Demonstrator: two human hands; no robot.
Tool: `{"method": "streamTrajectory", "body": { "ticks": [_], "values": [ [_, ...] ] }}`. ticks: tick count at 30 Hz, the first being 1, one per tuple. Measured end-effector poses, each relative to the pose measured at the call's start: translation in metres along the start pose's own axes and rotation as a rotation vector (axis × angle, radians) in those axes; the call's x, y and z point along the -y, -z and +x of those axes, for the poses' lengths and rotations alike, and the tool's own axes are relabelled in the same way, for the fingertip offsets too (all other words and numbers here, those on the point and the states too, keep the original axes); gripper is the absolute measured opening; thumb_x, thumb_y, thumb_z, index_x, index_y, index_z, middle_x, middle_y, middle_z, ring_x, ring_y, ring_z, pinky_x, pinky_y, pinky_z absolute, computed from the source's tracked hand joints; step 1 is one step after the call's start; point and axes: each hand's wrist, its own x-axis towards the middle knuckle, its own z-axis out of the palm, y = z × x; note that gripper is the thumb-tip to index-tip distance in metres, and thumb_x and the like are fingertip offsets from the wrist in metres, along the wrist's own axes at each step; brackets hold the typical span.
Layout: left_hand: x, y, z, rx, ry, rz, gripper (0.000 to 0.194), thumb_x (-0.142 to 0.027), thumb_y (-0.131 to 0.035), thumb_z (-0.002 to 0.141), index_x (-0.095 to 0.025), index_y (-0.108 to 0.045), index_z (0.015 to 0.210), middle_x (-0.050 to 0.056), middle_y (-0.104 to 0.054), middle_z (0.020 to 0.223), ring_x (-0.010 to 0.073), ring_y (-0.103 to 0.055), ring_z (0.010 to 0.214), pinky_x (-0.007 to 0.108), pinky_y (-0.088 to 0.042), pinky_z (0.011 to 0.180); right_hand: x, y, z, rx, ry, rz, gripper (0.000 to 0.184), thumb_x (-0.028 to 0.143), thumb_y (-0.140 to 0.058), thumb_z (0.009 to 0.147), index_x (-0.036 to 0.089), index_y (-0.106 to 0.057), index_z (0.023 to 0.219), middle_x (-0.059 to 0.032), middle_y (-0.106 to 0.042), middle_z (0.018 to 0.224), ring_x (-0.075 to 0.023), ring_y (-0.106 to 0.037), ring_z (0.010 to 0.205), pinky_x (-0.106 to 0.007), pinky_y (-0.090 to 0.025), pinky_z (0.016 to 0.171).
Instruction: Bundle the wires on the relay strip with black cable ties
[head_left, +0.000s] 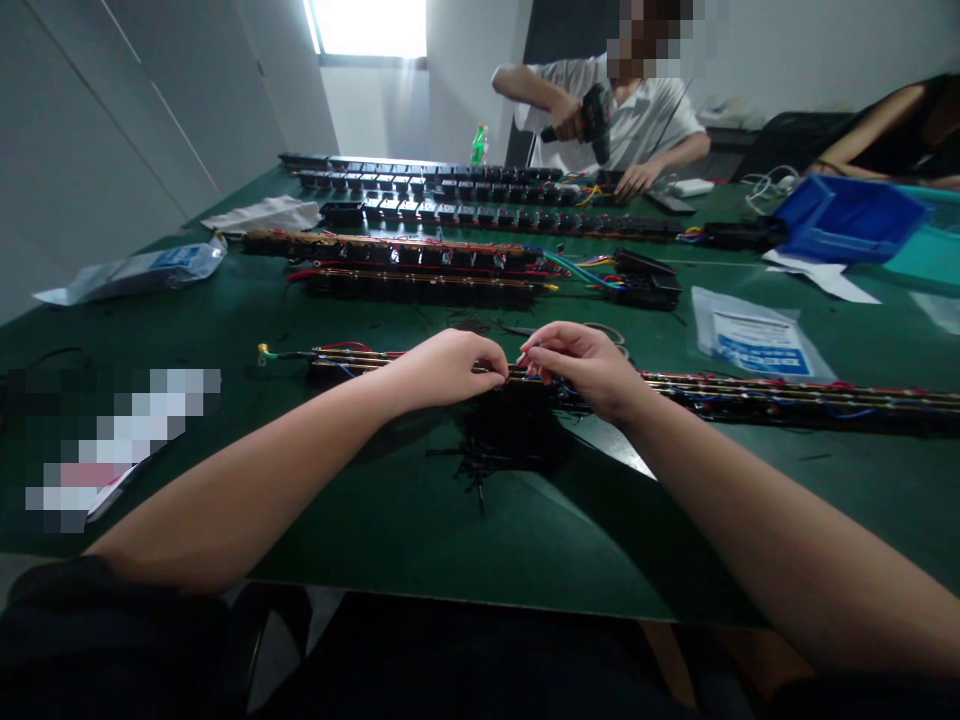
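A long black bar (750, 397) with brass-coloured rods and red and blue wires lies across the near part of the table. My left hand (457, 365) is over its middle, thumb and fingers pinched together at the rods; what they hold is hidden. Just to the right, my right hand (581, 362) is closed in a pinch above the same bar, its fingertips around something too small to name. A narrow gap separates the two hands. Black cut scraps (480, 458) lie on the table below them.
Behind are more wired bars (420, 250). A plastic bag (757, 335) lies right, another bag (150, 270) left. Scissors (611, 335) lie partly behind my right hand. Blue bin (855, 220) stands back right. Across the table, a person (652, 120) holds a power drill (596, 120).
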Motion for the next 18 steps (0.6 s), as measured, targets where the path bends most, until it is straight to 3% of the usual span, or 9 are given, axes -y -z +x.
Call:
{"method": "streamTrajectory", "body": {
  "ticks": [6, 18],
  "values": [
    [0.0018, -0.0028, -0.0004, 0.006, -0.003, -0.059, 0.022, -0.032, -0.055, 0.091, -0.019, -0.072, 0.097, 0.001, -0.074, 0.093, 0.0154, -0.065, 0.085, 0.027, -0.044, 0.076, -0.0036, 0.0015, 0.0005, 0.016, 0.014, 0.047, 0.029, 0.040, -0.082, 0.071, 0.019, -0.069, 0.086, -0.0009, -0.070, 0.077, -0.0115, -0.061, 0.069, -0.022, -0.044, 0.057],
    [-0.0005, -0.0035, 0.0000, -0.006, 0.085, -0.003, 0.017, -0.031, -0.061, 0.086, -0.018, -0.072, 0.085, 0.000, -0.070, 0.078, 0.0141, -0.060, 0.073, 0.026, -0.038, 0.066, -0.0014, 0.0011, -0.0009, 0.063, 0.029, 0.038, 0.029, 0.038, -0.082, 0.070, 0.020, -0.068, 0.086, -0.0019, -0.070, 0.082, -0.0121, -0.061, 0.069, -0.024, -0.047, 0.059]
  ]
}}
